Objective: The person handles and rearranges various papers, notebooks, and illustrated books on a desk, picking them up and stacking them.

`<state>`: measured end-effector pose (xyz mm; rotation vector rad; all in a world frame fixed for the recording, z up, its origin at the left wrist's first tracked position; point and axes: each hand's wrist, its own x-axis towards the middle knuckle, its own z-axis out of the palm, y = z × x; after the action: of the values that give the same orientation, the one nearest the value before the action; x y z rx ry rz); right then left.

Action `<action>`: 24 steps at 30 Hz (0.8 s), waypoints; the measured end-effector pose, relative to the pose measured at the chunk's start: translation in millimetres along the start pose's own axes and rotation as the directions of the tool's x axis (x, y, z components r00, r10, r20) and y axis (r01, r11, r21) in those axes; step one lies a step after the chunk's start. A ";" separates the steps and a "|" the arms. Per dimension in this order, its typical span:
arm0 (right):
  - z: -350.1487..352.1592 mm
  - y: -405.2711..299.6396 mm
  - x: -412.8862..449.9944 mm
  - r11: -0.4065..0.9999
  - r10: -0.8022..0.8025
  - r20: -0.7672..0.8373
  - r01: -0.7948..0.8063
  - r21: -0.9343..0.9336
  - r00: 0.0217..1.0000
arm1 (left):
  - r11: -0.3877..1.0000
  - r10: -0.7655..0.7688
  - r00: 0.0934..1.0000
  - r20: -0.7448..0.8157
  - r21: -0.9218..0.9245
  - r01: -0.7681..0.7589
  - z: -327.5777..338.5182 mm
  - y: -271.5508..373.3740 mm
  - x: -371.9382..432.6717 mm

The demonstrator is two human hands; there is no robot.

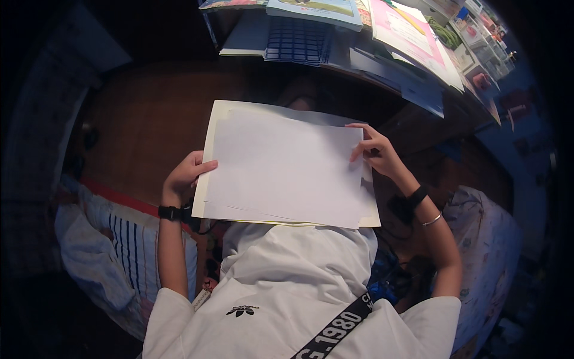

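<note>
A stack of white paper sheets [287,166] lies over a slightly larger cream sheet [207,157], both spread above my lap. At the left edge my left hand [190,172] grips the stack, its thumb on top and its fingers hidden underneath. My right hand [374,148] is at the upper right corner, with fingertips on the top sheet and the edge between its fingers. Near the lower left, the sheets are slightly offset from one another. Black bands are on both wrists, and the right forearm also bears a bracelet [432,220].
Ahead stands a desk with books [316,13], a pink printed sheet [408,31] and clear plastic containers [486,40]. Papers [421,96] jut from beneath its top. Striped bedding [134,251] is at the left, a cloth-covered seat or cushion [484,260] at the right.
</note>
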<state>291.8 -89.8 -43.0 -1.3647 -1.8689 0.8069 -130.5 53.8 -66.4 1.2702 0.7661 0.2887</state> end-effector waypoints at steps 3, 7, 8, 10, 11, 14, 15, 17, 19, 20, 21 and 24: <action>-1.5 14.6 11.0 0.999 -0.024 0.060 0.026 -0.025 0.998 | 1.000 -0.007 1.000 -0.019 0.019 0.007 -5.1 -0.1 -3.0; 4.6 20.0 25.7 0.991 -0.026 0.109 0.040 -0.125 0.994 | 0.999 -0.036 0.998 -0.049 -0.012 0.035 0.3 2.9 -4.4; 5.1 19.3 24.9 0.992 -0.025 0.110 0.038 -0.123 0.994 | 0.999 -0.037 0.996 -0.076 -0.034 0.035 2.3 3.7 -4.5; 5.9 12.1 25.1 0.979 -0.018 0.093 0.036 -0.200 0.995 | 0.995 -0.071 0.995 -0.075 0.065 0.076 -12.5 2.6 -3.2; 4.4 5.7 23.1 0.980 -0.021 0.097 0.040 -0.197 0.995 | 0.980 -0.103 0.992 -0.072 0.165 0.113 -18.2 2.2 -3.4; -10.5 -14.9 1.1 0.976 0.090 0.057 -0.077 -0.202 0.994 | 0.867 0.019 0.934 -0.356 0.471 0.161 -12.2 29.4 -15.2; -12.2 -18.5 1.6 0.977 0.086 0.062 -0.072 -0.201 0.994 | 0.821 0.106 0.916 -0.387 0.554 0.139 -17.3 41.7 -22.7; -17.8 -28.2 -2.8 0.980 -0.007 -0.205 -0.034 -0.196 0.979 | 0.746 0.258 0.928 -0.269 0.666 -0.014 -20.5 69.3 -21.1; -23.0 -33.0 8.6 0.951 -0.109 -0.128 0.066 -0.302 0.986 | 0.617 0.306 0.948 -0.090 0.777 -0.125 -2.6 87.0 -3.3; -16.3 -34.8 16.7 0.950 -0.120 -0.079 0.092 -0.299 0.990 | 0.469 0.323 0.942 0.094 0.849 -0.245 7.3 93.8 8.1; -10.6 -34.9 26.5 0.947 -0.132 -0.031 0.117 -0.300 0.991 | 0.385 0.351 0.911 0.219 0.853 -0.353 9.6 90.8 24.5; 10.6 -23.9 44.3 0.867 -0.017 0.033 0.031 -0.497 0.999 | 0.252 0.206 0.958 0.201 0.935 -0.250 27.9 87.3 62.6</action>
<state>260.4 -54.3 -22.9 -1.6340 -2.2087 0.3312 -48.5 96.2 -4.8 2.6010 0.7081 -0.0246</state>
